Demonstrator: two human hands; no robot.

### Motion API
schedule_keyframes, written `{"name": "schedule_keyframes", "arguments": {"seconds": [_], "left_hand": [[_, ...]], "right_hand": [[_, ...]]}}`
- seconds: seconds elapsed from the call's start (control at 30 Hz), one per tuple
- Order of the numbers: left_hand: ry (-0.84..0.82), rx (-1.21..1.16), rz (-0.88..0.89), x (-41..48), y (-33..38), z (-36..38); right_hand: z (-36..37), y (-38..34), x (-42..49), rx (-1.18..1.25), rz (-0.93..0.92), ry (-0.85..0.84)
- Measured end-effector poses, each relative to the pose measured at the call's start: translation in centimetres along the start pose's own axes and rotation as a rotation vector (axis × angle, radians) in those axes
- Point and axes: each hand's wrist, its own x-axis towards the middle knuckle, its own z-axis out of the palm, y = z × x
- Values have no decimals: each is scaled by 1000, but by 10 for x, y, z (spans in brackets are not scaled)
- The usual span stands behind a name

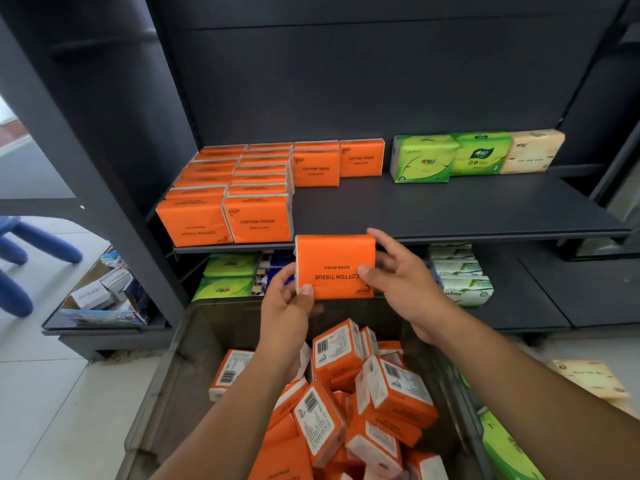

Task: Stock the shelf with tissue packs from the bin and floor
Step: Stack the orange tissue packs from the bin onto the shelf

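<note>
While the left grip [287,306] pinches the lower left corner of the orange pack [335,266], thumb on its front and fingers curled behind, the right grip [401,282] clamps the pack's right edge, thumb on the front and index finger stretched over the top right corner. The pack hangs upright between the 2 grips, its "COTTON TISSUE" print upside down, just in front of the shelf's front edge.

Above and beyond both grips lies the bare middle of the shelf [450,206]. Up and left of the left grip, the stocked orange packs [242,188] stand in rows, 2 rows reaching the front edge and 2 shorter ones set further back. Up and right of the right grip, 2 green packs [450,155] and 1 beige pack [533,150] sit against the back wall.

Behind the grips, the lower shelf [540,306] carries more packs in green, blue and white wrappers.

Directly below the grips and wrists, the grey bin [180,393] holds a jumbled pile of packs [363,393], many showing barcode labels. Down and right of the right forearm, a beige floor pack [592,377] and a green floor pack [509,448] lie on the floor. Far left of the left grip sit a cardboard box [104,292] of small cartons and a blue stool [20,258].
</note>
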Motion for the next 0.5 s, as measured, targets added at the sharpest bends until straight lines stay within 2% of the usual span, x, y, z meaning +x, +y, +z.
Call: {"name": "schedule_keyframes", "arguments": {"seconds": [0.1,0.27,0.5], "left_hand": [[-9,111,28,4,-2,5],[14,440,223,12,-2,15],[-120,771,434,39,-7,27]], "right_hand": [[-3,1,8,-18,-22,48],[-11,-2,25,-35,-57,113],[-27,0,60,-33,-91,182]]}}
